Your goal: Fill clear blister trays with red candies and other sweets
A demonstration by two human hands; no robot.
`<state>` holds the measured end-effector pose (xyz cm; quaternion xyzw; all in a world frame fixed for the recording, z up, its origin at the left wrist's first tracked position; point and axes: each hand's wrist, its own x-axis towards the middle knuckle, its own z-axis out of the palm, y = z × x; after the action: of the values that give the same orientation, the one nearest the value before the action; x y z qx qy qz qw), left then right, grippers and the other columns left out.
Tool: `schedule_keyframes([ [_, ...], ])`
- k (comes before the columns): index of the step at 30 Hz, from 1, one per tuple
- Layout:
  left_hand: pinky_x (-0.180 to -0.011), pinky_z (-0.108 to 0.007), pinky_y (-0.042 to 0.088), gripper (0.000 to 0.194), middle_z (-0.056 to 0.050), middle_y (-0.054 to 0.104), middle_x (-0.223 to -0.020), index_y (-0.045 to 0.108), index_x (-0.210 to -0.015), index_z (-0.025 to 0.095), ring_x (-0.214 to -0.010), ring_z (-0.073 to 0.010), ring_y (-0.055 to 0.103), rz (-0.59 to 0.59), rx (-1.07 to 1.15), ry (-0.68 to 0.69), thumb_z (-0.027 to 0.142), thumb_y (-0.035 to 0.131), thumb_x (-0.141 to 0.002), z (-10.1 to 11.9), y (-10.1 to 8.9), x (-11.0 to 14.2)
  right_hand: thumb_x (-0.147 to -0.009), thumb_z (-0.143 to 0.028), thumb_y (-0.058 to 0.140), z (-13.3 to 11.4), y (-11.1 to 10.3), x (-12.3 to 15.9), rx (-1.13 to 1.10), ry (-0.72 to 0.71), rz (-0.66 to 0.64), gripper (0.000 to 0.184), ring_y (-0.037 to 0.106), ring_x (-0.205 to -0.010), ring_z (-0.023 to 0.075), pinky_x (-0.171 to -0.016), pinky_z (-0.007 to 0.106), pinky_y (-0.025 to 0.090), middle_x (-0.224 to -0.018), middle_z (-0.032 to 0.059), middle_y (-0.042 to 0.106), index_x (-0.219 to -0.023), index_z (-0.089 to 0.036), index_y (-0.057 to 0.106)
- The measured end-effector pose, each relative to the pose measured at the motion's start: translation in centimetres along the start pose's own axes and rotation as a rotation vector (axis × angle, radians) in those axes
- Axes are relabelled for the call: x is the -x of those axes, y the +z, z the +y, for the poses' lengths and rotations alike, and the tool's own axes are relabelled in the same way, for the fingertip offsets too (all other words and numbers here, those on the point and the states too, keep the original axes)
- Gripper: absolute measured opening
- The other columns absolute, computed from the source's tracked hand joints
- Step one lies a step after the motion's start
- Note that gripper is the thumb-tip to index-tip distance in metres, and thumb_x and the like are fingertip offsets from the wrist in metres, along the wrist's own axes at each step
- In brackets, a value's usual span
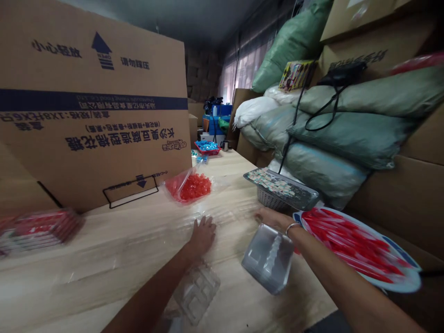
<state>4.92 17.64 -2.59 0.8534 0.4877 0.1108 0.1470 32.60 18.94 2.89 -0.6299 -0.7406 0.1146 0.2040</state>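
Here, the stacked clear trays [267, 261] sit beside the right hand [271, 217].

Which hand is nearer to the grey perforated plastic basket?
Right. The right hand is just in front of the basket; the left hand is farther away, to its left.

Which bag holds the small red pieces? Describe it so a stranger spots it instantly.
Find the big cardboard box at left. By its lower right corner, beyond the left hand, lies a clear plastic bag. Its small red pieces set it apart from the long red packets at right.
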Motion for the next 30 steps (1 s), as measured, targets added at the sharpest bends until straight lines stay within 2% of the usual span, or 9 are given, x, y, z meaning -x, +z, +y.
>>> schedule_keyframes([
  [3,-0.109,-0.052,0.026,0.035,-0.012,0.048,-0.14,0.057,-0.116,0.021,-0.134,-0.0303,0.036,0.043,-0.026,-0.026,0.014,0.051,-0.082,-1.7,-2.1,2.2,-0.075,-0.014,0.053,-1.0,-0.1,0.5,-0.019,-0.055,-0.021,0.021,0.057,-0.062,0.0159,-0.065,0.029,0.043,-0.061,0.0038,0.059,-0.056,-0.017,0.06],
  [6,-0.099,-0.046,0.04,0.03,-0.014,0.06,-0.119,0.055,-0.115,0.018,-0.116,-0.0284,0.052,0.078,-0.035,-0.15,0.021,0.046,-0.086,-3.1,-3.5,6.9,-0.076,-0.012,0.055,-5.1,1.6,3.0,-0.068,-0.165,-0.045,0.013,0.06,-0.078,0.021,-0.075,0.034,0.044,-0.077,0.0066,0.064,-0.07,-0.019,0.064],
  [10,-0.082,-0.041,0.05,0.019,-0.011,0.066,-0.093,0.06,-0.096,0.018,-0.094,-0.0267,0.063,0.03,-0.03,-0.299,0.018,0.046,-0.083,-4.0,-3.3,13.6,-0.08,-0.03,0.064,-14.0,7.6,9.3,-0.227,-0.494,-0.272,0.009,0.059,-0.081,0.0185,-0.076,0.03,0.045,-0.085,0.0028,0.065,-0.082,-0.021,0.066],
  [13,-0.085,-0.036,0.052,0.026,-0.01,0.066,-0.103,0.056,-0.108,0.018,-0.097,-0.0223,0.063,0.094,0.098,-0.315,0.022,0.042,-0.087,-4.6,-2.9,18.1,-0.075,-0.045,0.07,-18.3,11.6,12.8,-0.144,-0.555,-0.321,0.028,0.055,-0.089,0.0234,-0.081,0.037,0.041,-0.091,0.0064,0.063,-0.08,-0.018,0.063],
  [16,-0.093,-0.041,0.048,0.037,-0.011,0.061,-0.12,0.051,-0.121,0.02,-0.11,-0.0252,0.058,0.204,0.163,-0.32,0.036,0.047,-0.088,-4.9,-3.0,22.7,-0.08,-0.037,0.067,-18.7,12.8,13.8,-0.089,-0.466,-0.348,0.021,0.052,-0.09,0.0229,-0.081,0.037,0.038,-0.09,0.0054,0.061,-0.078,-0.017,0.062],
  [20,-0.098,-0.047,0.044,0.049,-0.012,0.057,-0.13,0.053,-0.123,0.022,-0.118,-0.0311,0.052,0.124,0.068,-0.241,0.046,0.058,-0.081,-4.6,-3.1,26.7,-0.087,-0.029,0.06,-17.2,11.9,13.8,-0.099,-0.47,-0.38,0.016,0.051,-0.088,0.0204,-0.079,0.035,0.035,-0.088,0.0044,0.059,-0.077,-0.017,0.062],
  [23,-0.097,-0.048,0.045,0.044,-0.012,0.058,-0.127,0.055,-0.121,0.021,-0.116,-0.0303,0.053,0.104,0.045,-0.223,0.044,0.055,-0.084,-4.6,-2.9,27.3,-0.091,-0.023,0.052,-17.0,11.6,14.1,-0.08,-0.5,-0.364,0.017,0.051,-0.086,0.0188,-0.079,0.034,0.035,-0.088,0.0039,0.059,-0.078,-0.018,0.063],
  [26,-0.095,-0.051,0.045,0.041,-0.013,0.062,-0.121,0.059,-0.115,0.02,-0.113,-0.0317,0.055,0.155,0.039,-0.222,0.043,0.059,-0.081,-4.4,-2.8,26.9,-0.085,-0.015,0.053,-17.2,12.1,14.8,0.004,-0.523,-0.281,0.014,0.05,-0.081,0.0185,-0.077,0.033,0.035,-0.083,0.0044,0.059,-0.073,-0.017,0.061],
  [30,-0.093,-0.051,0.045,0.034,-0.012,0.065,-0.114,0.063,-0.107,0.021,-0.107,-0.0308,0.058,0.363,0.233,-0.287,0.04,0.061,-0.079,-1.9,-2.7,25.1,-0.074,-0.009,0.057,-17.6,12.5,16.4,0.052,-0.562,0.089,0.012,0.046,-0.073,0.0195,-0.072,0.034,0.035,-0.072,0.0043,0.054,-0.065,-0.017,0.055],
])
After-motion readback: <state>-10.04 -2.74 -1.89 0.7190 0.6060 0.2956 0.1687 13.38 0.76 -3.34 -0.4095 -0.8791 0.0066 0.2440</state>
